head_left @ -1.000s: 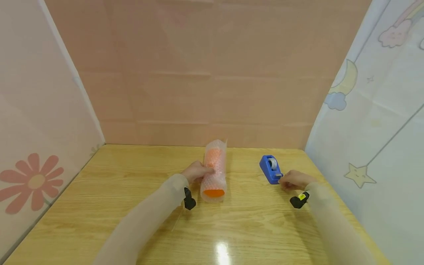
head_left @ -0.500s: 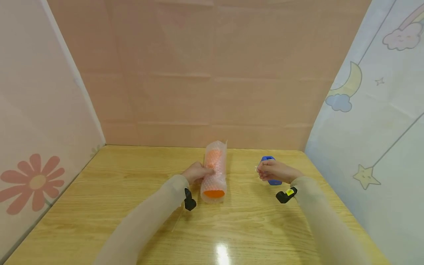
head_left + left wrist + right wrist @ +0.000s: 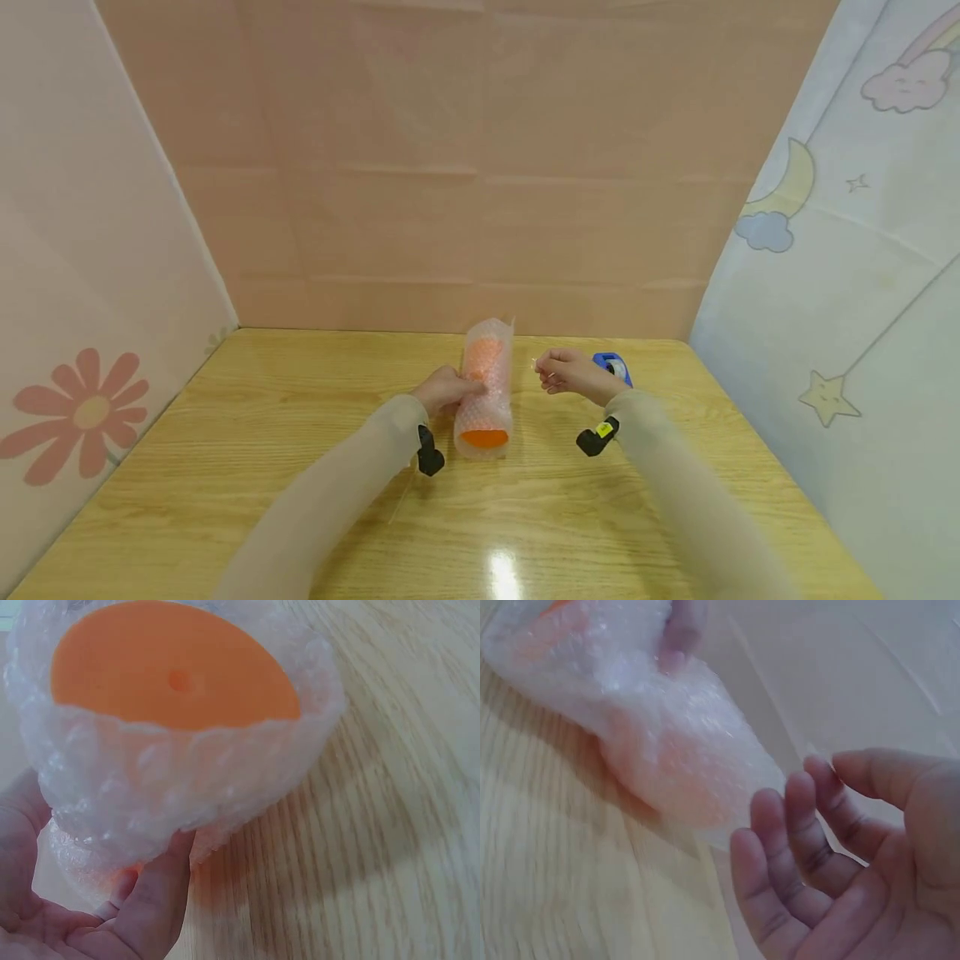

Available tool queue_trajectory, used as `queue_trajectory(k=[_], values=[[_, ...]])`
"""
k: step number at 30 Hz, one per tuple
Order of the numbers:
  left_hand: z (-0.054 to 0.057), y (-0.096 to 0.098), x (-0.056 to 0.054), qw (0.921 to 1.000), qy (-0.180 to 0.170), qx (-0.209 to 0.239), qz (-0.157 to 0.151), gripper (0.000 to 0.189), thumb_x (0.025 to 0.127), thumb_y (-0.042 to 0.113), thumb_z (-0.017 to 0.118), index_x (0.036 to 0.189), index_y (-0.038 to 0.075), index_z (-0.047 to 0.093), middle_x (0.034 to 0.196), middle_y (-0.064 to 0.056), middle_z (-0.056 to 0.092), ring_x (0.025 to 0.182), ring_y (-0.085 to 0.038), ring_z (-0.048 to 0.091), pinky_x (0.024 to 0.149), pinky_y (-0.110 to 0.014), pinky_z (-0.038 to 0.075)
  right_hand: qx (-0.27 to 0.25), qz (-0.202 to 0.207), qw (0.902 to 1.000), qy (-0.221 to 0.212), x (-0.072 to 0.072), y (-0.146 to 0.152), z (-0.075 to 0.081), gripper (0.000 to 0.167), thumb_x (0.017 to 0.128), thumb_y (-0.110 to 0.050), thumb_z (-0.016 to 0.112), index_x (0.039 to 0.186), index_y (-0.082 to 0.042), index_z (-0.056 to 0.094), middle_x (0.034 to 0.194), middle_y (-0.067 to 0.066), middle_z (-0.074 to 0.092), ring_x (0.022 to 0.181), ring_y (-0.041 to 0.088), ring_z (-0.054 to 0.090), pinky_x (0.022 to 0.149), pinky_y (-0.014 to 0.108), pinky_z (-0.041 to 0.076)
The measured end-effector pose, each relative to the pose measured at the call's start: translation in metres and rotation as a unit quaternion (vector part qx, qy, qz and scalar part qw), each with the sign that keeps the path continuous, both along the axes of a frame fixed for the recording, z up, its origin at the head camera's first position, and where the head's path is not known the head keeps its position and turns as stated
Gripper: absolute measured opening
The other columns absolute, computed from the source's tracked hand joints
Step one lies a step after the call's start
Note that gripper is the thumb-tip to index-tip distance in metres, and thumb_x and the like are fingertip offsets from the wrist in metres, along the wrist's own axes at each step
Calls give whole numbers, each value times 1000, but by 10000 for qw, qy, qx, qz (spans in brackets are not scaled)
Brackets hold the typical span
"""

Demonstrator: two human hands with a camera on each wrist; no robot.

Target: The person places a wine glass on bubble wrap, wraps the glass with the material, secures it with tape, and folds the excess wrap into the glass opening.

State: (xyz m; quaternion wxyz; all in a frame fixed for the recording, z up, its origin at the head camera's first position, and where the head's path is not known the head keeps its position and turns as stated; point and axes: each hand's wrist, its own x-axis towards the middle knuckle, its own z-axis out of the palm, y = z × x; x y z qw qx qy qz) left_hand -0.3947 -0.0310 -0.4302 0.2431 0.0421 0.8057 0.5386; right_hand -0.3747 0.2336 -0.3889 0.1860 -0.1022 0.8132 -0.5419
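An orange object wrapped in bubble wrap [image 3: 487, 412] lies on the table, one end pointing back. My left hand [image 3: 442, 389] grips it from the left side. In the left wrist view, the object's flat orange end [image 3: 176, 671] shows inside the wrap, with a small round dimple, and the thumb presses the wrap's side. Just right of the bundle is my right hand [image 3: 573, 373], apart from it. Its thumb and index finger pinch a small clear piece of tape [image 3: 534, 364], barely visible. A blue tape dispenser [image 3: 615, 367] stands behind that hand, partly hidden.
The wooden table [image 3: 300, 367] meets a pinkish-brown backdrop [image 3: 480, 208] at the back. Patterned side walls stand left and right. A thin pale strip [image 3: 402, 497] lies by the left forearm.
My right hand has moved left from the tape dispenser toward the wrapped bundle, carrying the piece of tape. The left hand keeps its hold on the bundle in the same place.
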Motion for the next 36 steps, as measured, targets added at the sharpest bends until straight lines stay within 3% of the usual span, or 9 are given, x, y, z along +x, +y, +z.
queue_trajectory(k=[5, 10, 15, 25, 36], values=[[0, -1, -1, 10000, -50, 68, 10, 29, 85, 28, 71, 90, 1, 61, 91, -7, 65, 73, -15, 60, 64, -25, 50, -77, -369, 9991, 190, -8, -27, -10, 26, 103, -24, 45, 102, 0, 56, 89, 9, 56, 89, 29, 61, 86, 41, 53], [2, -2, -2, 9999, -84, 105, 12, 29, 86, 27, 70, 93, 0, 63, 92, -8, 68, 74, -16, 63, 66, -26, 53, -33, -915, 9942, 568, -13, -50, -16, 30, 104, -23, 43, 105, 4, 54, 104, 19, 58, 103, 37, 56, 97, 48, 46], [1, -2, -2, 9999, -41, 96, -47, 29, 86, 26, 69, 95, -2, 64, 93, -9, 68, 76, -16, 64, 67, -27, 54, -4, -1297, 9893, 661, -22, -63, -19, 28, 103, -24, 44, 105, 0, 57, 108, 15, 58, 113, 39, 52, 102, 53, 39], [0, 0, -1, 9997, -73, 217, -82, 31, 86, 26, 69, 98, -2, 65, 92, -8, 69, 75, -15, 64, 67, -27, 54, 289, -1340, 9875, 778, -22, -74, -19, 22, 102, -21, 46, 96, -3, 57, 100, 9, 58, 99, 25, 55, 97, 47, 45], [3, 1, 2, 9997, -57, 230, -88, 30, 88, 26, 68, 99, -2, 64, 93, -8, 68, 73, -14, 62, 66, -25, 53, 518, -1150, 9883, 863, -24, -70, -22, 21, 102, -18, 46, 94, -1, 54, 92, 8, 53, 92, 25, 53, 94, 48, 47]])
